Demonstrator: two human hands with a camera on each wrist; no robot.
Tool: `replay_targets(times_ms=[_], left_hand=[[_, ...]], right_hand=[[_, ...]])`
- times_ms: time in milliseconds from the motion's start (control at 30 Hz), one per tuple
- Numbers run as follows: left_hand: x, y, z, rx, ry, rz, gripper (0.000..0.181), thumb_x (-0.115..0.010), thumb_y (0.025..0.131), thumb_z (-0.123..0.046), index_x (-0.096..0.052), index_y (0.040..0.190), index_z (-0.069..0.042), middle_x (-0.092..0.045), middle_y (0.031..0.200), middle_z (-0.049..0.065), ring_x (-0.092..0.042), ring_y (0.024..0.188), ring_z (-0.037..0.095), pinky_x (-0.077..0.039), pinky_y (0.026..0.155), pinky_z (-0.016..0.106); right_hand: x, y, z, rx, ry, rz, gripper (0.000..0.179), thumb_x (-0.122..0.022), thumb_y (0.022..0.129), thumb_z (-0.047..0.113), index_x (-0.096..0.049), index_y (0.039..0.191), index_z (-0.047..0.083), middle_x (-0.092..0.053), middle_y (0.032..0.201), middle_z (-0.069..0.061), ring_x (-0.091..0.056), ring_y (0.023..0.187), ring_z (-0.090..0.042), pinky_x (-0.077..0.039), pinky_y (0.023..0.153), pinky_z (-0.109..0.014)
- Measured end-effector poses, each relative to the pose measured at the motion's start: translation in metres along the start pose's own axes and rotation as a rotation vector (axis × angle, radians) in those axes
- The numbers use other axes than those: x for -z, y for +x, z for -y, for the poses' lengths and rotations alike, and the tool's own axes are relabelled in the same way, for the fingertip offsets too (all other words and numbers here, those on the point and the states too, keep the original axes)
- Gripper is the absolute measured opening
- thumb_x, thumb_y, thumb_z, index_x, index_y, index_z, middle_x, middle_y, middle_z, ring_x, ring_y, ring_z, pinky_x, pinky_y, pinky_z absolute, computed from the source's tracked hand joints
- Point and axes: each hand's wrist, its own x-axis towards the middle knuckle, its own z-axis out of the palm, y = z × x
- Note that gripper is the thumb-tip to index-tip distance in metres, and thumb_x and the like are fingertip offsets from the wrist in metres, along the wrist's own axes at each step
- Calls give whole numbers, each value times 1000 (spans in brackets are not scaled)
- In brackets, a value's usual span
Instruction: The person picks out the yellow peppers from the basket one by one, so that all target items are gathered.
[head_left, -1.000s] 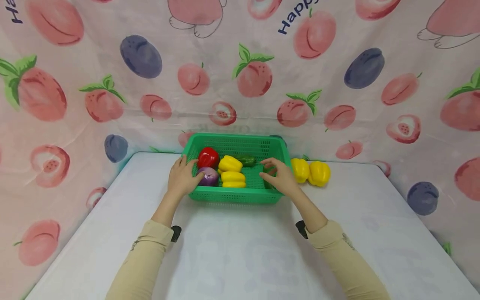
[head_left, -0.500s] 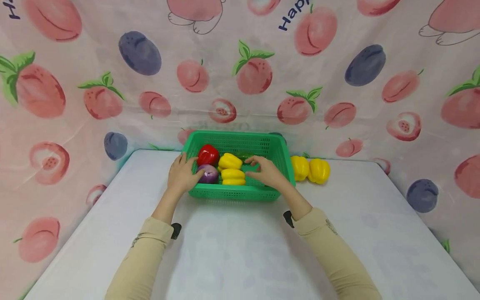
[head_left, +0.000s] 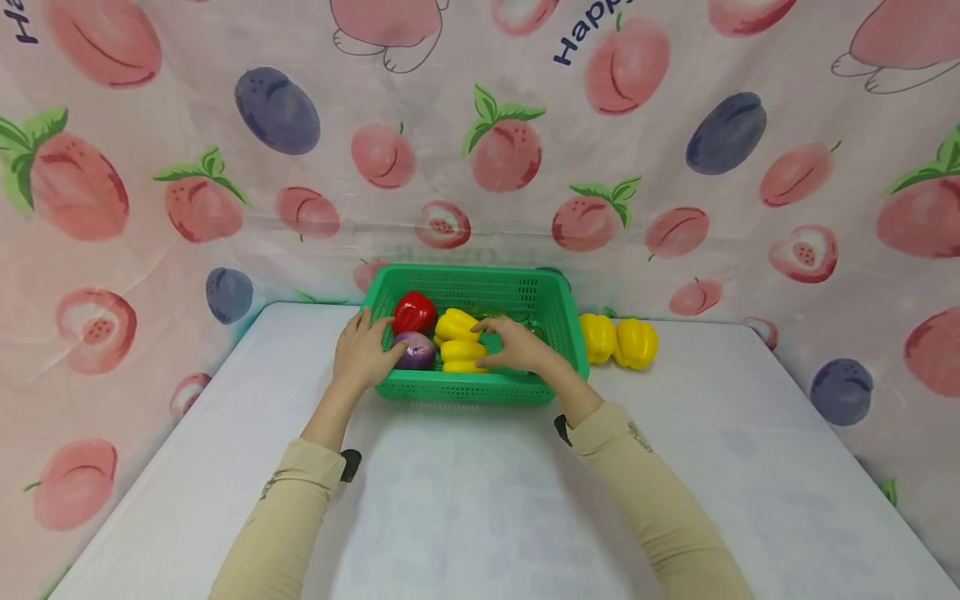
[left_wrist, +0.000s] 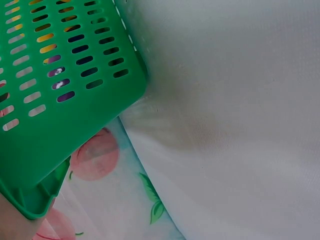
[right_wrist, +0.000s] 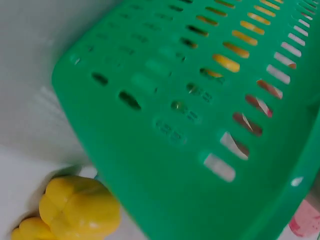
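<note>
A green plastic basket (head_left: 480,387) holds a red bell pepper (head_left: 415,313), a purple round vegetable (head_left: 415,352) and two yellow bell peppers, one behind (head_left: 454,325) and one in front (head_left: 462,353). My left hand (head_left: 358,354) rests over the basket's left rim, its thumb reaching in beside the purple vegetable. Inside the basket, my right hand (head_left: 517,346) has thumb and fingers apart at the right ends of the yellow peppers; whether they touch cannot be made out. Behind that hand, dark green vegetables (head_left: 536,330) are partly hidden.
Two more yellow bell peppers, a left one (head_left: 597,338) and a right one (head_left: 636,343), stand outside the basket's right end. Under everything lies a white-covered table (head_left: 465,500). A fruit-print cloth (head_left: 442,108) hangs behind and at both sides.
My right hand has moved left from the basket's right end to the yellow peppers. My left hand stays on the left rim, and the vegetables show no clear shift.
</note>
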Motion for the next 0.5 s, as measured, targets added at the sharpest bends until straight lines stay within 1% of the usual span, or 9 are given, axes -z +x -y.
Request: replay_targets(times_ms=[67,167,333,500], left_hand=[[0,0,0,0,1,1,61,-47,93,-43,-40,142,-7,-16,154,28,-13,142,44,-13,116,58],[0,0,0,-1,-3,-2,60,-48,93,-42,-40,141,-7,-16,153,29,-13,141,45,-13,115,58],[0,0,0,-6,-16,-7,60,-48,93,-42,-41,141,-7,-16,153,29,-13,142,45,-13,115,59],[1,1,0,-8,1,-3,60,-47,93,-42,-41,141,-6,-17,153,29,-14,141,45,-13,116,58]], right_hand=[[-3,3,1,-4,-19,5,55,-69,86,17,-47,134,1,-44,139,-22,-43,126,-38,-44,99,-46],[-6,7,2,-18,-16,17,56,-69,86,18,-47,135,2,-43,141,-21,-42,128,-38,-40,104,-49],[-11,10,4,-41,-24,28,54,-69,86,19,-48,134,5,-45,136,-22,-44,125,-38,-42,102,-50],[-16,14,3,-29,-27,24,55,-69,86,22,-48,134,6,-46,135,-21,-45,124,-35,-42,103,-49]])
